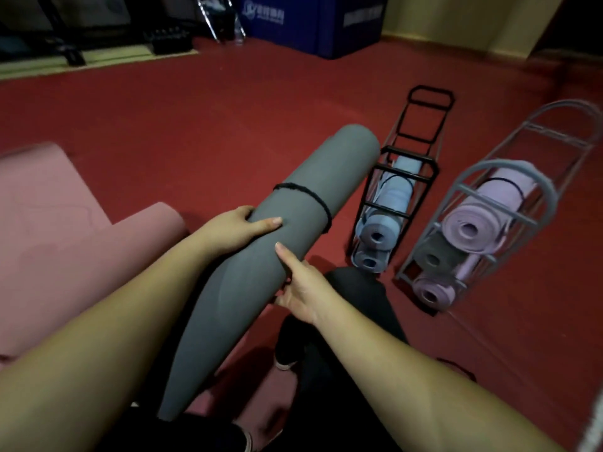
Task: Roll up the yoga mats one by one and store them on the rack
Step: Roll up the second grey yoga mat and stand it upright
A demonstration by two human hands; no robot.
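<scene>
A rolled grey yoga mat (261, 256) with a black band (306, 194) round it is held up above the red floor, pointing away towards the racks. My left hand (238, 230) grips its left side, thumb on top. From the right, my right hand (300, 288) holds it with fingers curled underneath. A black wire rack (430, 168) right of the mat's far end holds blue rolled mats (380, 234). Further right, a grey wire rack (548, 190) holds purple mats (473, 230) and a grey one (432, 259).
A pink mat (58, 230) lies spread on the floor at the left. My dark-trousered legs (342, 337) are below the mat. A blue box (313, 21), dumbbells and frame legs stand along the far wall. A black band (456, 367) lies on the floor at the right.
</scene>
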